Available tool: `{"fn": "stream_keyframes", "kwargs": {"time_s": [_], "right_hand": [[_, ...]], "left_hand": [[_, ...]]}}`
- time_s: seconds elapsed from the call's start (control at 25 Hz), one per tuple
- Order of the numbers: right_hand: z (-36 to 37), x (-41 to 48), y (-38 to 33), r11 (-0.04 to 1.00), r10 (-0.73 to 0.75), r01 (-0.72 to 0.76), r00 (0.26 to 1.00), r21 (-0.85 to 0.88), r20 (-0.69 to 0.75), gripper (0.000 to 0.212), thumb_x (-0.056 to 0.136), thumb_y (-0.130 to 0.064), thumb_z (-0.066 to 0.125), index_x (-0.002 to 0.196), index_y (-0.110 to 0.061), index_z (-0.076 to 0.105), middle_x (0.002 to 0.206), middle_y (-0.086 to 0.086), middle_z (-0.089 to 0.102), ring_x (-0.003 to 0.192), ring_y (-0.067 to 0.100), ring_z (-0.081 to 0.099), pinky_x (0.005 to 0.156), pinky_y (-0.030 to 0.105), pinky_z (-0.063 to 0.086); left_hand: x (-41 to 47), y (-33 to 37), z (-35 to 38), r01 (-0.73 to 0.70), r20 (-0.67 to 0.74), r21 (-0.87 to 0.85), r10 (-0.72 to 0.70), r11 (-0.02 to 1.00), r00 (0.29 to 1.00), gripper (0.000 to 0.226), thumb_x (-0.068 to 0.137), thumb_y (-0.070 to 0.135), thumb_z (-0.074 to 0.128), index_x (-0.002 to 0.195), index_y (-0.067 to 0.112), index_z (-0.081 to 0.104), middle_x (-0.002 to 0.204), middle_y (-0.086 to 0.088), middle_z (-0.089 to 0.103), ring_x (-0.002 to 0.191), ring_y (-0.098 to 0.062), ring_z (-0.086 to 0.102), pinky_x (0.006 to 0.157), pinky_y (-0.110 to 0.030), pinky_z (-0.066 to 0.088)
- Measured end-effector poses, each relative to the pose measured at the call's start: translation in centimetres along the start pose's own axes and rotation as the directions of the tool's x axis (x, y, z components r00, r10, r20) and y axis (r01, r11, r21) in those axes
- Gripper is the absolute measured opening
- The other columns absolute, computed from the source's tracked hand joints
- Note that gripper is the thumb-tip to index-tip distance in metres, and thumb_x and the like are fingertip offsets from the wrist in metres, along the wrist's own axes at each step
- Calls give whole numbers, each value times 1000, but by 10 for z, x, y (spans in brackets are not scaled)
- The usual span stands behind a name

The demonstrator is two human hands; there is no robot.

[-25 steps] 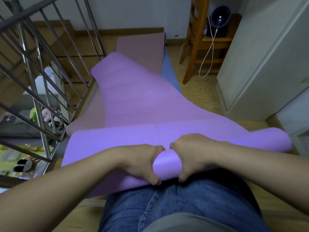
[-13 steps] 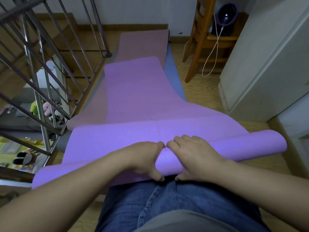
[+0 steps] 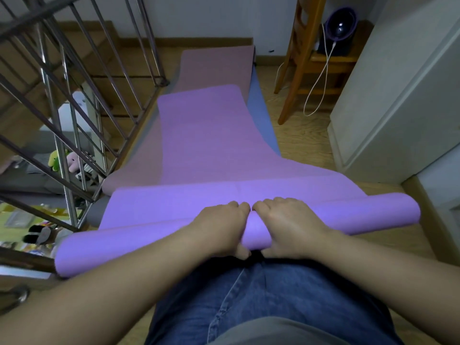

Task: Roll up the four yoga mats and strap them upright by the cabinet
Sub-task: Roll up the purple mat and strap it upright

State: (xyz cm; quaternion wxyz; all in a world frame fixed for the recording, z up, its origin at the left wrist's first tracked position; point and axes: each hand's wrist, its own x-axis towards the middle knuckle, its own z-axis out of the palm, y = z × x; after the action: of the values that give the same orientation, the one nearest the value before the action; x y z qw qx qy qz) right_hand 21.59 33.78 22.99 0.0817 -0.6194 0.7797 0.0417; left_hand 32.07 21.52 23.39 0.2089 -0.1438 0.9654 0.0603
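Since half a second ago the rolled end of the purple yoga mat point(image 3: 211, 145) has turned a little farther from the person, and both hands have slid forward over its top. The roll lies across the wooden floor point(image 3: 303, 145) just in front of the person's knees, and the rest of the mat stretches away flat. Under it lie a pink mat point(image 3: 216, 66) and a blue mat point(image 3: 261, 115), whose edge shows on the right. A white cabinet point(image 3: 398, 95) stands to the right, a metal stair railing point(image 3: 62, 95) to the left and a wooden chair point(image 3: 298, 58) beyond. The left hand point(image 3: 221, 227) and right hand point(image 3: 286, 225) sit side by side, nearly touching, at the roll's middle. Their fingers curl over its top and their thumbs tuck under the near side.
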Motion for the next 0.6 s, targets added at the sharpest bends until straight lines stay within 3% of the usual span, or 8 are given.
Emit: {"fn": "stream_keyframes", "kwargs": {"time_s": [0.12, 0.24, 0.32, 0.4, 0.48, 0.52, 0.6], "right_hand": [[-7, 13, 8, 998, 33, -37, 997, 60, 72, 58, 66, -52, 70, 107, -16, 48, 100, 2, 62, 92, 26, 59, 65, 31, 34], [13, 7, 0, 997, 18, -26, 993, -69, -117, 61, 55, -46, 77, 103, -14, 55, 89, 3, 62, 81, 27, 61, 63, 33, 38], [14, 7, -2, 997, 23, -29, 996, -66, -82, 62, 58, -45, 76, 108, -14, 54, 93, 4, 62, 85, 28, 60, 65, 33, 38], [-5, 22, 10, 998, 48, -50, 997, 26, 57, 61, 65, -49, 72, 112, -16, 50, 103, 4, 63, 94, 28, 59, 67, 31, 36], [-16, 37, 18, 994, 77, -90, 980, 67, 181, 64, 64, -51, 75, 111, -16, 51, 104, 5, 64, 95, 28, 60, 67, 30, 38], [-14, 39, 17, 992, 91, -106, 977, 70, 191, 64, 64, -50, 75, 112, -16, 51, 105, 5, 63, 96, 27, 60, 68, 30, 39], [-2, 34, 7, 992, 124, -124, 992, -17, 31, 62, 64, -45, 75, 113, -16, 50, 104, 4, 61, 97, 27, 59, 72, 33, 39]], "left_hand": [[-10, 17, 19, 76, -227, 165, -37, 983, 973, 69, 77, 43, 65, 132, 17, 33, 118, -3, 49, 106, -28, 53, 81, -35, 37], [3, -1, 6, 13, -116, 51, -7, 999, 993, 68, 73, 46, 69, 127, 18, 38, 116, -3, 55, 101, -27, 57, 77, -34, 42], [14, -8, -5, 3, -16, -41, -3, 999, 1000, 67, 71, 47, 72, 123, 17, 42, 116, -3, 57, 101, -26, 58, 79, -34, 45], [14, -2, -3, 62, -97, -1, -62, 998, 993, 66, 73, 48, 70, 124, 17, 41, 118, -2, 55, 104, -26, 56, 81, -35, 42], [8, 9, 12, 99, -243, 146, -61, 984, 968, 69, 76, 47, 66, 130, 18, 36, 120, -2, 50, 108, -27, 54, 84, -36, 39], [8, 9, 17, 97, -267, 176, -47, 980, 963, 70, 76, 47, 65, 132, 18, 35, 120, -3, 50, 108, -27, 54, 84, -35, 39], [17, -3, 10, 47, -225, 105, -22, 993, 974, 69, 74, 47, 68, 128, 18, 38, 118, -3, 54, 104, -27, 57, 78, -34, 40]]}}
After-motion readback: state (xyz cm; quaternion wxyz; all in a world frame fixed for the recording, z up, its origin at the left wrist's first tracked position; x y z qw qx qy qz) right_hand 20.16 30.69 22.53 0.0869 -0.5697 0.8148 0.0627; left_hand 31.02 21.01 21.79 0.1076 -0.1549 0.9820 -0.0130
